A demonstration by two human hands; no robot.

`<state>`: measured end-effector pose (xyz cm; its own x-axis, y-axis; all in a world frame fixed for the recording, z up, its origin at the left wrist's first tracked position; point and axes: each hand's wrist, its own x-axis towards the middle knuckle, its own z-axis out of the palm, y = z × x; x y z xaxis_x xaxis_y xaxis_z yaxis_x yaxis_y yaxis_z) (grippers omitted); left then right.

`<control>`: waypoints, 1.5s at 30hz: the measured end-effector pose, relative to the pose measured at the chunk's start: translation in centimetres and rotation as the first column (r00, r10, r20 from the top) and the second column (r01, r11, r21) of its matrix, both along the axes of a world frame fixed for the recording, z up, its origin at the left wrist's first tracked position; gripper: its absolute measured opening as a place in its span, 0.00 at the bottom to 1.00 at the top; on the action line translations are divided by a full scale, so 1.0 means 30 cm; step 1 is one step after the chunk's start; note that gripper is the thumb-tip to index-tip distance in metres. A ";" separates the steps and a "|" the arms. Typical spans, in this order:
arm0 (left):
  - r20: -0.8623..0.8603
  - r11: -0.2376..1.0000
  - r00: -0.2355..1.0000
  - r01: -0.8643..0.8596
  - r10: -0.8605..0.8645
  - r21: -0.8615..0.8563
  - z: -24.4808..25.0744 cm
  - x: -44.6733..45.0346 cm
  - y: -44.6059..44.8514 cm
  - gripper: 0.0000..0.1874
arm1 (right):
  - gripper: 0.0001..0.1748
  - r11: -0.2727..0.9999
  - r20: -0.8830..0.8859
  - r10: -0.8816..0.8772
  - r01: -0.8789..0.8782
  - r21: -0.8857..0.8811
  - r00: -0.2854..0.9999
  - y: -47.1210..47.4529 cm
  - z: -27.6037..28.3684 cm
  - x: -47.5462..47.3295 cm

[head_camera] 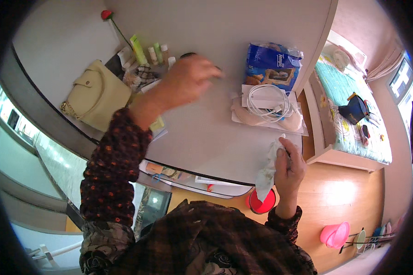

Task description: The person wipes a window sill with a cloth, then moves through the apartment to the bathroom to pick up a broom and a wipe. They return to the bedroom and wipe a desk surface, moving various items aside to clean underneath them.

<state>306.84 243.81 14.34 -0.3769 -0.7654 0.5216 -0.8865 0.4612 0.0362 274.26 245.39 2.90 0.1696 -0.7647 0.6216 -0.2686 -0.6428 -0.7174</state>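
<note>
My left hand (pixel 190 79) is over the back of the light grey desktop (pixel 199 137), slightly blurred, with its fingers curled toward the right. Parts of a dark object (pixel 188 55) show behind it; whether the hand touches that object is hidden. At the front right edge, my right hand (pixel 290 168) grips a crumpled white tissue or cloth (pixel 267 172) between thumb and fingers. A coiled white cable (pixel 269 103) lies on a pair of pale insole-like pads (pixel 249 115) in clear plastic. Behind these stands a blue Tempo tissue pack (pixel 273 65).
At the left lie a cream handbag (pixel 99 92), several tubes and small bottles (pixel 155 55), and an artificial red rose (pixel 107 14). An open shelf (pixel 192 180) under the desk holds papers. A red bucket (pixel 263 202), a pink bucket (pixel 335 234) and a bed (pixel 347 144) are at the right.
</note>
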 end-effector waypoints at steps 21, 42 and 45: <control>0.209 0.982 0.961 -0.189 0.180 0.026 -0.218 0.211 0.010 0.14 | 0.13 0.997 0.031 -0.032 0.034 -0.066 0.999 0.001 0.001 0.020; -0.268 0.937 0.920 -0.212 0.287 0.277 -0.149 0.050 -0.276 0.13 | 0.14 0.997 0.042 0.026 -0.023 -0.079 0.999 -0.017 -0.002 0.003; -0.244 0.961 0.938 -0.204 0.247 0.188 -0.175 -0.023 -0.344 0.15 | 0.15 0.997 -0.036 0.016 -0.018 -0.079 0.999 -0.019 0.008 0.002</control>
